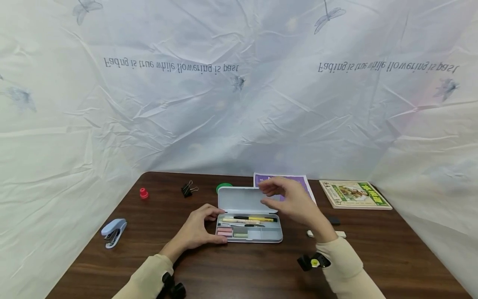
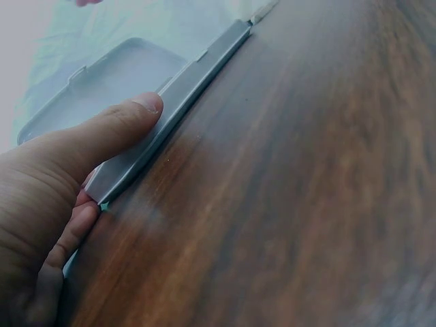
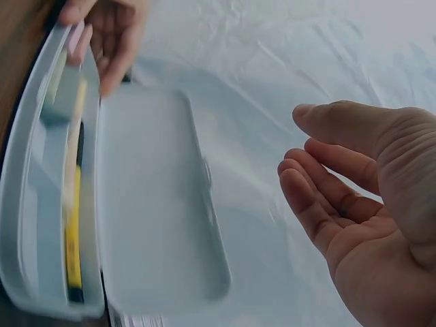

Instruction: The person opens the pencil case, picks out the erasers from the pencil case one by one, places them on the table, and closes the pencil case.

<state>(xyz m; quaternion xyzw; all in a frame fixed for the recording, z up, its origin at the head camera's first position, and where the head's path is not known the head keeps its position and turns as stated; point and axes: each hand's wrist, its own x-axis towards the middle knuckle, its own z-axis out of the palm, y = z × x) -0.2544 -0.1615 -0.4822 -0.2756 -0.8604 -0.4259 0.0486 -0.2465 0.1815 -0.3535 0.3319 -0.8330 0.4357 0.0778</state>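
A light grey pencil case (image 1: 261, 236) lies open on the dark wood table (image 1: 239, 270), its lid (image 1: 240, 200) standing up behind the tray. Inside are a yellow pen (image 1: 257, 218), other pens and pink and green blocks (image 1: 225, 231). My left hand (image 1: 214, 226) grips the case's left end, thumb (image 2: 129, 122) on the rim (image 2: 197, 71) and fingers below. My right hand (image 1: 267, 194) hovers over the lid's right part, fingers relaxed (image 3: 320, 197), holding nothing. The right wrist view shows the lid's inside (image 3: 157, 197) and the yellow pen (image 3: 71, 238).
A blue stapler (image 1: 113, 231) sits at the left, with a red cap (image 1: 143, 193), a black binder clip (image 1: 188, 189) and a green roll (image 1: 223, 187) behind the case. A purple booklet (image 1: 302, 183), a book (image 1: 354, 194), a black eraser (image 1: 334, 220) and a white eraser (image 1: 340, 234) lie right.
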